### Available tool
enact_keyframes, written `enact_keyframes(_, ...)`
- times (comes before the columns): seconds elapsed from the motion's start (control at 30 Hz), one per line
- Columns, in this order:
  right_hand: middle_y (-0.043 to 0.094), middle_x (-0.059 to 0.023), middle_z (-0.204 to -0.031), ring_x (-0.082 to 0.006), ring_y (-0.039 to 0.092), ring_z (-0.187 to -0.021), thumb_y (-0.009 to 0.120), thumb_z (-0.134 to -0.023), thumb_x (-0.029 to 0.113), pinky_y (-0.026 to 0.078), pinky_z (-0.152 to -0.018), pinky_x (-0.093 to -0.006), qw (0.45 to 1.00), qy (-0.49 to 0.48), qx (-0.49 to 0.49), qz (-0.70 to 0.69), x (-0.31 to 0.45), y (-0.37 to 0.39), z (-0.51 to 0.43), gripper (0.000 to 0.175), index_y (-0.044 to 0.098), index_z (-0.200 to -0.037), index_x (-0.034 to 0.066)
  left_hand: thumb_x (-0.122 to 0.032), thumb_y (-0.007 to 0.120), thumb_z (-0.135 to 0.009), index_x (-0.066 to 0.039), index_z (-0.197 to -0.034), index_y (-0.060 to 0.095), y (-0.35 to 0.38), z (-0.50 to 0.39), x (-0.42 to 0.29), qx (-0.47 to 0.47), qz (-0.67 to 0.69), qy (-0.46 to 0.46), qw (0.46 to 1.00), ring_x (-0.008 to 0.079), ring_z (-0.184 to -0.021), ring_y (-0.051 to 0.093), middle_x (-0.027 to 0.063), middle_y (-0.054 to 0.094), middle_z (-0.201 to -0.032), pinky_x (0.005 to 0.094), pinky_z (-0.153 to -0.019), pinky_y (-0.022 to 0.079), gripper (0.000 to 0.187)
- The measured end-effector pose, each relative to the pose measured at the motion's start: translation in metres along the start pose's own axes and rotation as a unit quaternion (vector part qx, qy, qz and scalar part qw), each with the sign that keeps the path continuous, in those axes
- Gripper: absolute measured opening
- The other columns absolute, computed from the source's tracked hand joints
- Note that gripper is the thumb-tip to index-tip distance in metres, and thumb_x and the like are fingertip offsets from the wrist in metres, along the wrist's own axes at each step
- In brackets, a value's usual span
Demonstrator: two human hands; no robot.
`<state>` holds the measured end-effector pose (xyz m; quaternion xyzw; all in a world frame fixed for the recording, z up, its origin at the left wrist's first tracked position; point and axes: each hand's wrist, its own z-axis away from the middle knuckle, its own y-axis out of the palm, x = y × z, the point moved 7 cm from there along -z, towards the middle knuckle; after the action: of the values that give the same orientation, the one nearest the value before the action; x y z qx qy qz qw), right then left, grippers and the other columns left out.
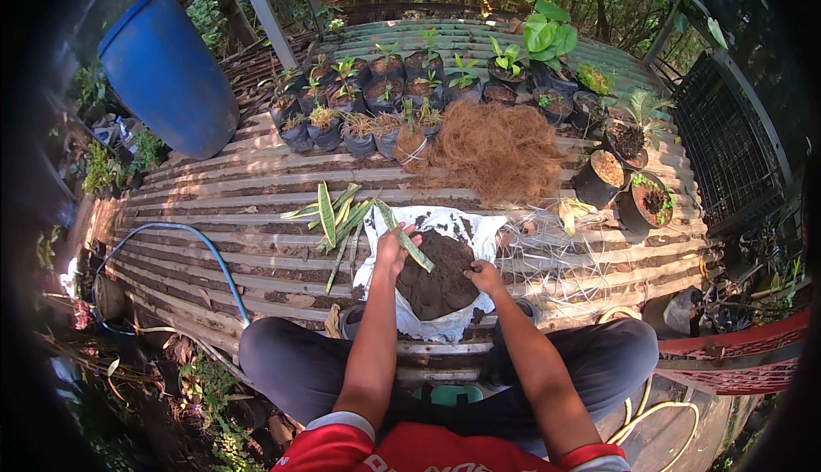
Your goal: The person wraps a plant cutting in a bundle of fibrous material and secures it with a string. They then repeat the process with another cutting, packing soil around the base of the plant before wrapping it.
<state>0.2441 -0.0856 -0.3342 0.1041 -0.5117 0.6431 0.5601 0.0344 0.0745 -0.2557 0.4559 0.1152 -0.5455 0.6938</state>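
Observation:
Between the thumb and fingers of my left hand point(394, 251) is a variegated snake plant leaf point(410, 246), green with pale edges, its lower end over the dark soil. The mound of dark, moist soil point(436, 286) lies on a white plastic sack point(420, 329) between my feet. My right hand point(482, 276) is at the right edge of the soil with its fingers curled; whether it pinches anything cannot be told. More snake plant leaves point(326, 214) lie in a loose pile left of the sack.
Corrugated metal sheeting point(269, 241) lies under everything. Beyond the sack are a heap of brown coconut fibre point(497, 151) and rows of potted seedlings point(385, 90). Tangled white plastic strips point(558, 260) lie right of it. A blue barrel point(170, 74) and a blue hose point(218, 257) are at left.

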Motion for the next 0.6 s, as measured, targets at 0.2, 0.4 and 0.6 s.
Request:
enact_keyframes(0.2, 0.049, -0.0240, -0.126, -0.0398, 0.045, -0.119, 0.075, -0.072, 0.023, 0.038, -0.102, -0.0431, 0.994, -0.023, -0.105, 0.028, 0.026, 0.023, 0.053, 0.075, 0.039, -0.135, 0.0005, -0.029, 0.038, -0.100, -0.009, -0.134, 0.038, -0.007, 0.005, 0.006, 0.023, 0.010, -0.053, 0.998, 0.0110, -0.062, 0.053, 0.0051, 0.065, -0.112, 0.0216, -0.048, 0.039, 0.040)
enact_keyframes(0.4, 0.044, -0.0241, -0.128, -0.0408, 0.042, -0.120, 0.078, -0.069, 0.017, 0.037, -0.101, -0.0461, 0.989, 0.024, -0.142, 0.032, 0.023, 0.030, 0.087, 0.080, 0.036, -0.136, 0.0039, -0.029, 0.039, -0.098, -0.008, -0.134, 0.039, 0.002, 0.013, 0.000, 0.006, -0.028, -0.039, 0.999, 0.0113, -0.061, 0.053, 0.0051, 0.065, -0.109, 0.0235, -0.047, 0.038, 0.042)
enact_keyframes(0.6, 0.054, -0.0210, -0.115, -0.0375, 0.050, -0.108, 0.076, -0.072, 0.020, 0.041, -0.094, -0.0455, 0.983, 0.030, -0.175, 0.039, 0.022, 0.010, 0.066, 0.058, 0.053, -0.121, 0.0028, -0.028, 0.041, -0.098, -0.008, -0.134, 0.040, 0.009, 0.017, -0.001, 0.008, -0.033, -0.041, 0.999, 0.0119, -0.061, 0.052, 0.0059, 0.065, -0.107, 0.0246, -0.046, 0.037, 0.042)
